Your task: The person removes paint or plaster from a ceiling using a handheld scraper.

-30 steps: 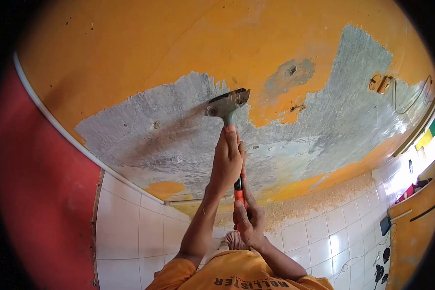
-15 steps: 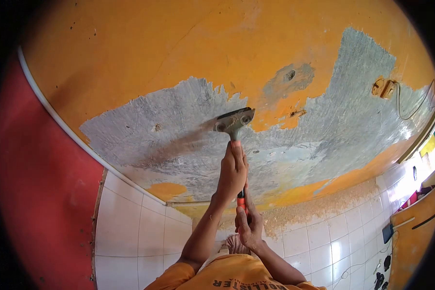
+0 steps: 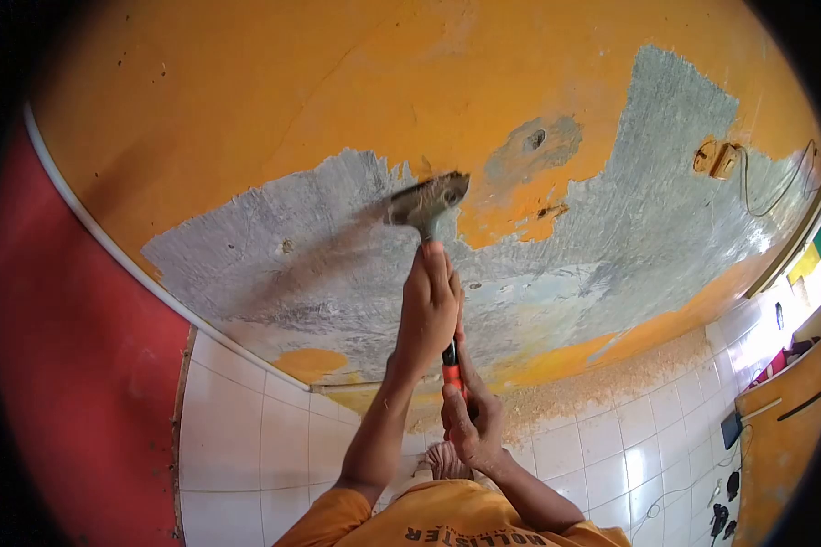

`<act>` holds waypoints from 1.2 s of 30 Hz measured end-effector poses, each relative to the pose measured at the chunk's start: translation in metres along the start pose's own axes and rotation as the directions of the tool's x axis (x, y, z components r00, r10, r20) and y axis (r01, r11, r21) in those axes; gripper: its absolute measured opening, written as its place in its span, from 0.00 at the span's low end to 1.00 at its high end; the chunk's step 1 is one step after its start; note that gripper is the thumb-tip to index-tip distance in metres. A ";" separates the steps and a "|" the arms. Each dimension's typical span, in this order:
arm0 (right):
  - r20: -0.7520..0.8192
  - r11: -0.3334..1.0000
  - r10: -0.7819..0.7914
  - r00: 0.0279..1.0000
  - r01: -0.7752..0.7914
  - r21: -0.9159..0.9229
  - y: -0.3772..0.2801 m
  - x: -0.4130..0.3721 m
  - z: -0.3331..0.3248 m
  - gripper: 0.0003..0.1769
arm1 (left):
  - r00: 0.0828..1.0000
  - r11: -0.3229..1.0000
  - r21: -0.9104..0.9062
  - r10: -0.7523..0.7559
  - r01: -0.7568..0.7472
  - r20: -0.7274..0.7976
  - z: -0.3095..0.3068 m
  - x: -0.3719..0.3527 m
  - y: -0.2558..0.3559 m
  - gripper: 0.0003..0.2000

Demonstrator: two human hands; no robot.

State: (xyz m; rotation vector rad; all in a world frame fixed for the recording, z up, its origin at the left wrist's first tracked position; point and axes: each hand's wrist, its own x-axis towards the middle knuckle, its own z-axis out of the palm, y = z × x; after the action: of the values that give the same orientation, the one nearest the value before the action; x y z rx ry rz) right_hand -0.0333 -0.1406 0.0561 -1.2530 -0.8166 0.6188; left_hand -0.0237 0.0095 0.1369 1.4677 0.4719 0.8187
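Note:
A long-handled wall scraper [image 3: 420, 208] with a red and black handle has its wide metal head against the wall, at the ragged edge between orange paint [image 3: 246, 82] and bare grey plaster [image 3: 337, 237]. My left hand [image 3: 429, 296] is closed round the upper handle, just below the head. Lower down, my right hand [image 3: 472, 427] wraps the handle near its end. A small patch of orange paint [image 3: 506, 219] stands right of the scraper head, with a grey scraped spot above it. The blade's edge is partly hidden by shadow and loose scrapings.
Paint debris [image 3: 593, 387] lies along the foot of the wall on white floor tiles [image 3: 602, 456]. An electrical socket [image 3: 726, 162] with a cable is on the wall at right. A red wall [image 3: 82, 365] edged by a white pipe [image 3: 82, 214] stands left. An orange wooden surface [image 3: 784, 438] is at lower right.
The scraper head has moved up and slightly left along the paint edge, and my left hand has risen with it. Both hands keep their hold on the handle.

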 end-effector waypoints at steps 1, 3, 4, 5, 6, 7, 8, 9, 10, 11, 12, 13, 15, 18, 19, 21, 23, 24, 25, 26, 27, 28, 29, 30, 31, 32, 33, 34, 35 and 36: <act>-0.006 1.000 0.006 1.000 -0.006 0.008 -0.013 0.000 0.005 0.32 | 1.000 1.000 -0.014 0.005 -0.005 0.008 0.000 0.001 0.012 0.22; 0.000 1.000 0.015 1.000 -0.015 0.006 -0.015 0.001 0.007 0.33 | 0.999 1.000 -0.013 0.025 -0.025 0.030 -0.004 0.001 0.010 0.22; 0.009 1.000 0.020 1.000 -0.020 -0.004 -0.005 0.001 0.005 0.33 | 0.999 0.999 0.005 0.031 -0.031 0.016 -0.005 0.001 -0.001 0.22; 0.017 1.000 0.027 0.999 -0.027 -0.016 0.006 0.000 0.003 0.33 | 0.999 0.999 0.021 0.037 -0.037 0.001 -0.005 -0.001 -0.013 0.21; 0.016 0.999 0.032 0.999 -0.032 -0.019 0.017 -0.003 0.001 0.34 | 1.000 1.000 0.028 0.006 -0.005 -0.014 -0.004 -0.004 -0.024 0.21; 0.015 0.999 0.033 0.999 -0.033 -0.022 0.028 -0.006 0.000 0.34 | 0.999 0.999 0.036 -0.021 0.022 -0.028 -0.003 -0.008 -0.035 0.21; 0.010 0.999 0.035 0.999 -0.034 -0.024 0.032 -0.006 0.000 0.34 | 0.998 0.998 0.044 -0.050 0.052 -0.040 -0.002 -0.008 -0.037 0.21; 0.014 0.999 0.033 0.999 -0.033 -0.025 0.026 -0.003 0.000 0.34 | 1.000 0.999 0.037 -0.008 0.009 -0.030 -0.002 -0.005 -0.034 0.22; 0.018 0.999 0.037 0.999 -0.037 -0.028 0.008 0.000 0.000 0.34 | 0.999 0.999 0.027 0.030 -0.029 -0.022 0.000 -0.002 -0.020 0.23; 0.025 0.998 0.047 0.999 -0.046 -0.031 -0.006 0.001 0.001 0.34 | 0.998 0.998 0.016 0.063 -0.063 -0.018 0.001 0.000 -0.005 0.23; 0.017 0.999 0.052 0.999 -0.052 -0.002 -0.015 -0.001 0.004 0.34 | 1.000 0.999 -0.015 0.029 -0.029 0.000 0.001 0.000 0.015 0.23; 0.012 0.998 0.055 0.998 -0.055 0.026 -0.023 -0.002 0.009 0.34 | 1.000 0.999 -0.026 0.025 -0.024 0.008 0.000 0.000 0.015 0.23; 0.009 0.998 0.057 0.998 -0.057 0.020 -0.021 -0.002 0.010 0.34 | 0.999 0.999 -0.044 0.025 -0.024 0.029 -0.003 0.000 0.016 0.23; 0.010 0.998 0.030 0.999 -0.030 -0.057 0.017 -0.004 0.007 0.34 | 1.000 1.000 0.023 -0.018 0.018 -0.011 -0.008 -0.010 -0.026 0.22; 0.012 0.998 0.001 1.000 0.000 -0.069 0.033 -0.007 0.007 0.34 | 0.999 0.998 0.047 -0.042 0.043 -0.020 -0.010 -0.010 -0.035 0.21; 0.018 0.999 -0.009 1.000 0.010 -0.045 0.027 -0.006 0.009 0.34 | 1.000 1.000 0.018 -0.016 0.016 0.007 -0.012 -0.006 -0.028 0.21; 0.031 0.999 0.025 0.999 -0.026 0.023 -0.019 -0.001 0.014 0.34 | 0.999 1.000 0.007 -0.002 0.002 0.039 -0.012 0.001 0.010 0.21; 0.021 0.999 0.029 0.999 -0.030 0.033 -0.024 -0.003 0.018 0.34 | 0.997 1.000 0.024 0.003 -0.005 0.074 -0.016 0.001 0.019 0.21; 0.011 0.999 0.032 0.999 -0.032 0.041 -0.027 -0.004 0.024 0.34 | 0.998 1.000 0.027 -0.001 -0.001 0.069 -0.017 0.000 0.019 0.21; -0.001 0.998 0.033 0.999 -0.033 0.052 -0.028 -0.004 0.027 0.34 | 0.998 0.999 0.033 -0.003 0.001 0.066 -0.018 -0.001 0.018 0.21; 0.005 0.999 0.032 0.999 -0.032 0.034 -0.018 -0.005 0.027 0.34 | 0.998 0.999 0.040 -0.008 0.005 0.067 -0.020 -0.001 0.016 0.21; 0.013 0.999 0.031 0.999 -0.031 0.012 0.004 -0.005 0.023 0.34 | 1.000 0.995 0.102 -0.024 0.023 0.011 -0.019 -0.003 0.005 0.22; 0.024 1.000 0.025 0.999 -0.024 -0.015 0.018 -0.004 0.019 0.34 | 1.000 0.995 0.093 -0.024 0.024 0.002 -0.019 -0.005 -0.010 0.22; 0.027 0.999 -0.002 1.000 0.003 -0.035 0.024 -0.003 0.015 0.34 | 1.000 0.996 0.084 -0.019 0.020 -0.006 -0.017 -0.008 -0.018 0.22; 0.026 0.998 -0.029 0.999 0.030 -0.051 0.029 -0.003 0.014 0.34 | 1.000 0.997 0.079 -0.017 0.018 -0.009 -0.017 -0.007 -0.023 0.22; 0.020 0.997 -0.050 0.999 0.051 -0.065 0.031 -0.004 0.015 0.34 | 1.000 0.999 0.041 -0.014 0.014 0.008 -0.018 -0.005 -0.024 0.22; 0.018 0.999 -0.026 0.999 0.027 -0.024 0.018 -0.003 0.017 0.34 | 1.000 0.999 0.054 0.001 -0.002 0.023 -0.017 -0.002 -0.008 0.22; 0.020 1.000 0.001 1.000 -0.002 0.016 -0.008 -0.003 0.021 0.34 | 0.999 0.998 0.063 0.013 -0.015 0.035 -0.017 0.000 0.011 0.22; 0.025 0.998 0.029 0.999 -0.030 0.055 -0.026 -0.003 0.026 0.34 | 0.999 0.997 0.072 0.026 -0.029 0.045 -0.018 0.001 0.023 0.22; 0.020 0.997 0.028 0.999 -0.029 0.073 -0.032 -0.003 0.030 0.34 | 0.997 0.999 0.043 -0.009 0.005 0.080 -0.023 0.001 0.028 0.21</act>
State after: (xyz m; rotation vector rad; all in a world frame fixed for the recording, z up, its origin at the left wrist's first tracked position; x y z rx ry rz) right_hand -0.0599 -0.1330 0.0902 -1.1952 -0.7865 0.6791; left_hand -0.0450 0.0234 0.1628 1.5320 0.4360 0.7451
